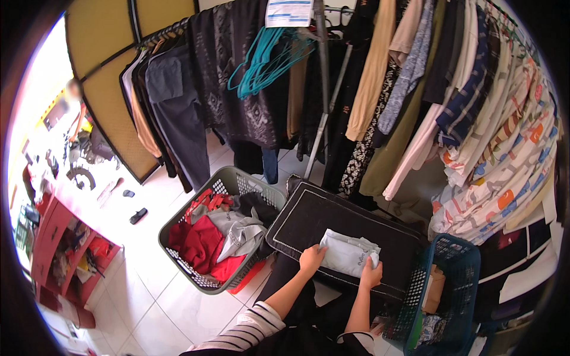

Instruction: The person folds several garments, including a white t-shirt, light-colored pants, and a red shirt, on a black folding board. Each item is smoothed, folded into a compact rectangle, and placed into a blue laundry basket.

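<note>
A pale grey folded garment (345, 253) bearing dark lettering lies on a black padded board (307, 222) edged with light stitching. My left hand (312, 259) grips its left edge, thumb on top. At its lower right corner, my right hand (370, 273) holds the cloth between thumb and fingers. The undersides of the folds are hidden. Just left of the board stands a grey-green plastic laundry basket (242, 175), filled with loose clothes; a crumpled red cloth (196, 242) and a light grey garment (238, 229) lie on top.
A dark teal plastic basket (463, 258) holding folded items stands right of the board. Clothes racks with dark trousers (173, 98), shirts and turquoise hangers (267, 62) line the far side. At left are a red cabinet (53, 240), sandals (138, 216), a motorcycle (80, 178) and a person outside.
</note>
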A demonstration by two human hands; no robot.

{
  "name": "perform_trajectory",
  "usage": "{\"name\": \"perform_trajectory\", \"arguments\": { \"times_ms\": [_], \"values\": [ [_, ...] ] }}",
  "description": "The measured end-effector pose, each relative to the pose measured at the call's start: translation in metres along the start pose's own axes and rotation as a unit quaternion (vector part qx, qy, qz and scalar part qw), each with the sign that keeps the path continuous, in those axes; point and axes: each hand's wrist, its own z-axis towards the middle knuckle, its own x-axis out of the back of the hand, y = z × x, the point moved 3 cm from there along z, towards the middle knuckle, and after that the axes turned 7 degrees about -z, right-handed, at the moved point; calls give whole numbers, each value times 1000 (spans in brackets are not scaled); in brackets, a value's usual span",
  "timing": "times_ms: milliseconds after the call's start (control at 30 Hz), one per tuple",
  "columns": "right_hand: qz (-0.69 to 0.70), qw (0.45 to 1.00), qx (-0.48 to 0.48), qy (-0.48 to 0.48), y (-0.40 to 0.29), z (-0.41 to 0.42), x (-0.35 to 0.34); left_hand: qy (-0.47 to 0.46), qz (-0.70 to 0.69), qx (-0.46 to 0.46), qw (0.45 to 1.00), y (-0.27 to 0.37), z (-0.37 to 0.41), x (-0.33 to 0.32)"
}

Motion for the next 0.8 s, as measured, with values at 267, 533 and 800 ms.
{"name": "perform_trajectory", "arguments": {
  "times_ms": [267, 533, 800],
  "values": [
    [-154, 987, 42, 1, -35, -8, 23, 48, 25, -78, 996, 21, -7, 7],
    [-55, 992, 114, -26, -15, 11, -1, 44, 98, -173, 979, 29, 7, 0],
    [19, 978, 195, -71, 10, 41, -14, 21, 132, -142, 981, 29, 14, -6]
  ]
}}
